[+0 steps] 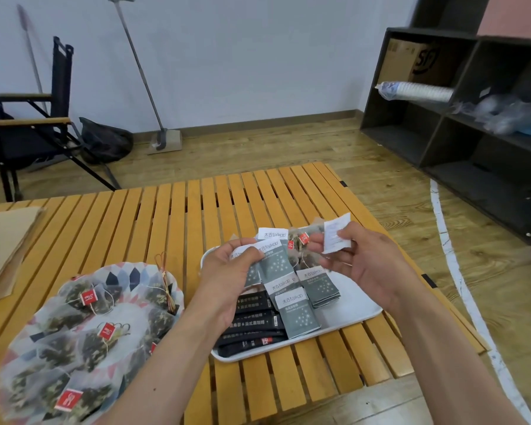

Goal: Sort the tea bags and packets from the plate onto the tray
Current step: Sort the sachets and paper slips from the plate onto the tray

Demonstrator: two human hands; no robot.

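Head view, surface: I see a slatted orange-wood table [154, 216] on a plank floor, with brown paper [6, 240] lying on its left edge.
Room: a folding chair [28, 127] and a long-handled mop [141, 72] stand by the pale wall. A dark shelf unit [472, 118] on the right holds a sleeve of paper cups [417, 90].
Plate: the patterned plate [126, 268] sits near left, piled with mesh tea bags [95, 345] bearing red tags.
Tray: the white tray [359, 305] lies just right of the plate. It carries black stick packets [255, 320] at its near-left end and grey packets [298, 314] beside them. More red-tagged bags sit at the far end (partly hidden from me).
Left hand: my left hand [230, 271] hovers over the tray, fingers curled round a fan of grey packets [273, 259].
Right hand: my right hand [359, 256] pinches a small white packet [336, 233] between thumb and fingers, held upright.
Packet against grip: the white packet stands above the tray's far end, just right of the fanned grey ones and apart from them.
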